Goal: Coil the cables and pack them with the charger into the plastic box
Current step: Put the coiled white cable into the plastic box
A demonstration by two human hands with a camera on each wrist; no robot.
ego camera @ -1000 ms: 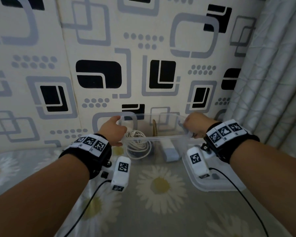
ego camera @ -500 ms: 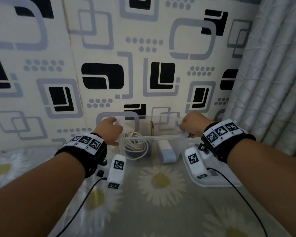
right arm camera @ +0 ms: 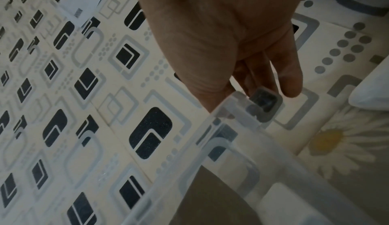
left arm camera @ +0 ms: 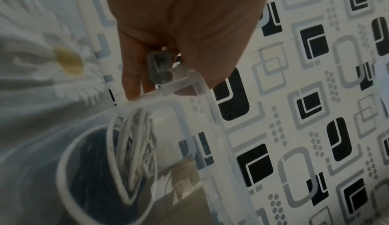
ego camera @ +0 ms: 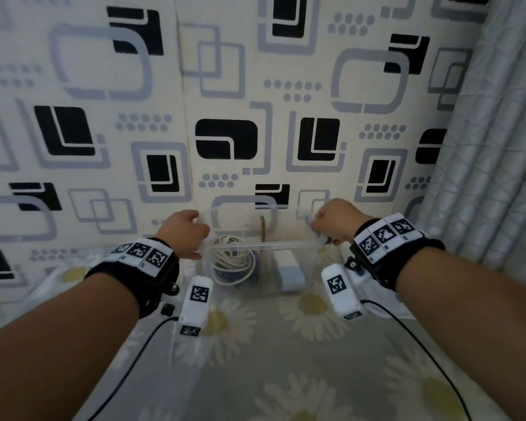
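A clear plastic box point(ego camera: 260, 246) sits close to the patterned wall, held at both ends. My left hand point(ego camera: 188, 235) grips its left rim, fingers curled round the end tab point(left arm camera: 159, 68). At the other end my right hand point(ego camera: 333, 223) grips the right tab point(right arm camera: 263, 105). Inside lie a coiled white cable point(ego camera: 232, 259) point(left arm camera: 134, 145) over a dark coil point(left arm camera: 92, 170), and a white charger point(ego camera: 288, 268). A thin brown strip point(ego camera: 263, 229) stands against the box's far wall. Whether the box touches the bed I cannot tell.
A daisy-print sheet point(ego camera: 286, 360) covers the bed in front of me. The patterned wall point(ego camera: 225, 86) rises right behind the box and a grey curtain point(ego camera: 492, 147) hangs at the right. A white lid edge point(right arm camera: 371, 93) lies beside my right hand.
Both hands keep the same grip and have carried the box a little to the left along the wall. My view has shifted with them.
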